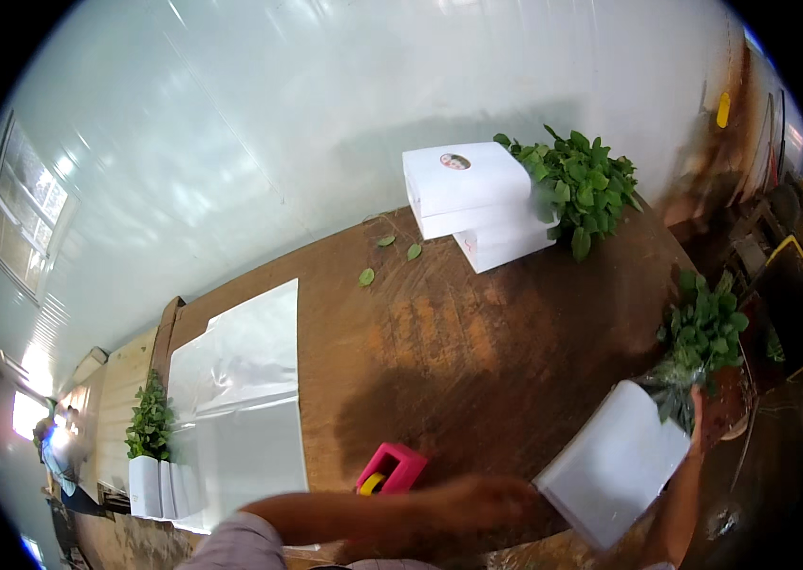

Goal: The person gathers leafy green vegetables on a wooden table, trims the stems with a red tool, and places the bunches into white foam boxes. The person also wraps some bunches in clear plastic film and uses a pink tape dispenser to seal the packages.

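At the table's right front lies a bunch of green leafy stems [705, 328], wrapped in white paper [610, 461] with clear film around the lower leaves. My right hand [696, 418] grips the bunch along its right side, where leaves meet paper; some of its fingers are hidden. Reaching in from the left, my left hand [496, 499] is blurred by motion near the paper's lower left corner. Its fingers cannot be made out, nor whether they touch the paper. Just beyond my left forearm sits a pink tape dispenser [403, 465] with a yellow roll.
White-wrapped leafy bundles [463, 190] are stacked against the wall at the back of the brown table [325, 380]. Glossy white sheets [249, 437] lie left, beside another wrapped bundle [145, 484]. Loose leaves [366, 277] are scattered behind. Another person [59, 461] stands far left.
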A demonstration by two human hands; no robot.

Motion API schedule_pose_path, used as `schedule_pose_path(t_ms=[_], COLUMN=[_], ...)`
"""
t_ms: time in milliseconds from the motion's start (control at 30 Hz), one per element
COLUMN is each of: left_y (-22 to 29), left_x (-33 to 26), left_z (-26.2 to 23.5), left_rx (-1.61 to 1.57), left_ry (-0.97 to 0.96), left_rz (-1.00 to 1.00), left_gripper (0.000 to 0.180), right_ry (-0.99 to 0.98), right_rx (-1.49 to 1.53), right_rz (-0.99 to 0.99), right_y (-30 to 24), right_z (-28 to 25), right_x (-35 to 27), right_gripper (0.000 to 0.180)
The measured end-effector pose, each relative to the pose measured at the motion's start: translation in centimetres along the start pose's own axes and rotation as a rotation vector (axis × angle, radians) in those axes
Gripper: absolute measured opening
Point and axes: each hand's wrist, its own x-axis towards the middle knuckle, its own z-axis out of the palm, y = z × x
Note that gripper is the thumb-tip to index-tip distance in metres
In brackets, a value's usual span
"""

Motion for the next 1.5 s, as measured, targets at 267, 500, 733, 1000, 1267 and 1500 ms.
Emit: schedule_pose_path(t_ms=[267,500,733,1000,1267,1500], left_y=[9.0,7.8,11.5,15.3,20.8,22.5], left_x=[5.1,9.4,11.1,10.7,14.1,4.9], left_z=[-35.1,-43.8,-39.9,-26.8,-15.6,-12.3], left_rx=[0.118,-0.132,-0.208,0.57,1.384,1.274], left_ry=[1.107,1.091,1.084,1.163,0.901,1.01], left_rz=[0.005,0.142,0.239,0.73,1.19,1.324], left_gripper=[0.028,0.026,0.009,0.019,0.029,0.029], right_ry=[-0.214,-0.513,-0.644,-0.572,-0.475,-0.322], right_rx=[0.236,0.591,0.555,1.033,1.609,1.584], right_rz=[0.174,-0.016,-0.106,0.416,0.033,0.093], right_y=[4.7,-11.0,-18.6,-22.3,-17.2,-21.4], right_z=[-3.0,1.3,11.3,18.3,15.9,12.8], right_x=[5.8,12.7,18.5,18.7,15.7,10.4], right_gripper=[0.048,0.034,0.046,0.071,0.067,0.064])
